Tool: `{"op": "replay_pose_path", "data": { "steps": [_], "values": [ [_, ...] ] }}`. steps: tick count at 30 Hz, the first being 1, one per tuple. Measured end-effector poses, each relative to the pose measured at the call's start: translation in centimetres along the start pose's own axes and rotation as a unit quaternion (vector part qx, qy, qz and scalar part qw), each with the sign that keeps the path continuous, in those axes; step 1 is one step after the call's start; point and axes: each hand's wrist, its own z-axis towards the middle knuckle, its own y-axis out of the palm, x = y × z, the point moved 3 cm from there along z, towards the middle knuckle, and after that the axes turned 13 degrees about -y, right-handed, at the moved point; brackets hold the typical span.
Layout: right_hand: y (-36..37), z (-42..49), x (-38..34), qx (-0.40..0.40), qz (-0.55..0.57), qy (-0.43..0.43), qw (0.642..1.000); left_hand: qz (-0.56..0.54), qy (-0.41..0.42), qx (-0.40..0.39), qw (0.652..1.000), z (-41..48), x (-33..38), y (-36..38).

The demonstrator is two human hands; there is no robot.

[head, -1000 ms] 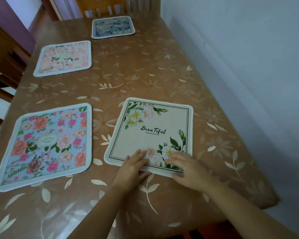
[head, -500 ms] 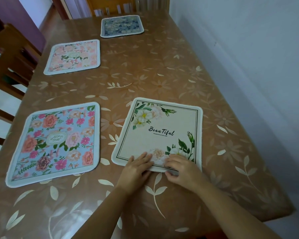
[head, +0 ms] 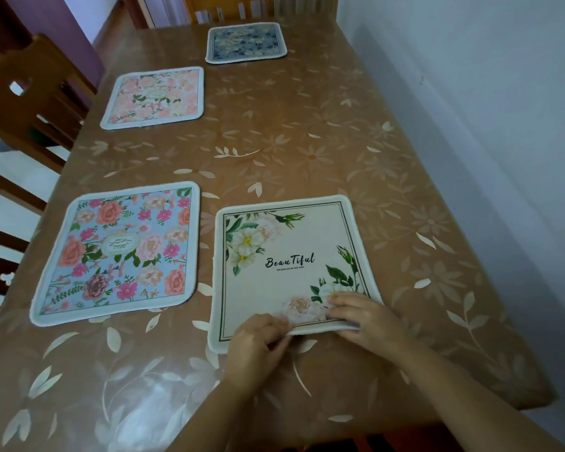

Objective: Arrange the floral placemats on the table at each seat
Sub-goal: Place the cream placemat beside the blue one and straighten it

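Note:
A cream placemat (head: pixel 287 256) with white flowers and the word "Beautiful" lies on the brown table (head: pixel 307 141) in front of me. Both hands pinch its near edge, which is lifted a little off the table: my left hand (head: pixel 258 345) at the middle, my right hand (head: pixel 366 316) at the near right corner. To its left lies a blue placemat (head: pixel 118 252) with pink flowers. Farther along the left side is a pale pink floral placemat (head: pixel 154 96). A dark blue floral placemat (head: pixel 246 42) sits at the far end.
The table wears a glossy brown cover with leaf prints. A white wall (head: pixel 470 93) runs along its right side. Wooden chairs stand at the left (head: pixel 30 99) and at the far end (head: pixel 229 11).
The cream placemat has turned from tilted to nearly square with the table edge. Both hands went from lying on its near edge to pinching and lifting that edge.

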Motion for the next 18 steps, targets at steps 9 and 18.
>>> {"op": "replay_pose_path", "data": {
  "steps": [9,18],
  "values": [
    [0.8,-1.4,0.2,-0.101,-0.021,0.037,0.994,0.115,-0.040,-0.053,0.991,-1.3,-1.2,-0.1],
    [1.6,-2.7,0.9,-0.140,-0.063,0.123,0.980,0.194,-0.109,-0.069,0.973,-2.1,-4.3,-1.1]
  ]
}}
